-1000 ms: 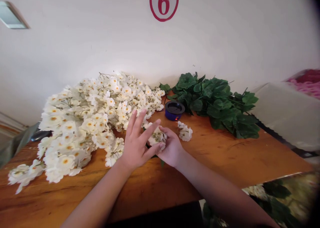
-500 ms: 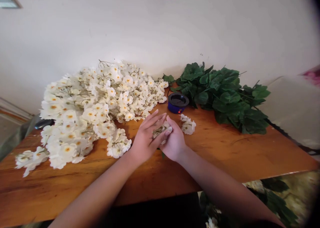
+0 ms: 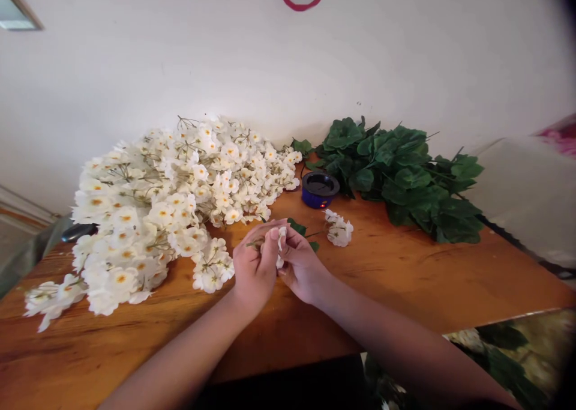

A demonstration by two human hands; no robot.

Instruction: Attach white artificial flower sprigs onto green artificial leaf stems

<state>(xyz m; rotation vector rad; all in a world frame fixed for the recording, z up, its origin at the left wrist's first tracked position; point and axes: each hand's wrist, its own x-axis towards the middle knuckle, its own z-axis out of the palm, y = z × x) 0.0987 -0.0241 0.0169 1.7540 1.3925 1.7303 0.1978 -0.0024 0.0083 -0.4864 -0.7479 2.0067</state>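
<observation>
A white blossom sprig (image 3: pixel 281 246) is pinched between the nearly closed left hand (image 3: pixel 253 266) and right hand (image 3: pixel 302 267), centre (petals could tear if squeezed too hard).

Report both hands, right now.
Left hand: closed, pinching a white blossom sprig.
Right hand: closed, holding the same sprig.

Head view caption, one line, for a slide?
Left hand and right hand pinch a white blossom beside a blossom heap and green leaves.
</observation>
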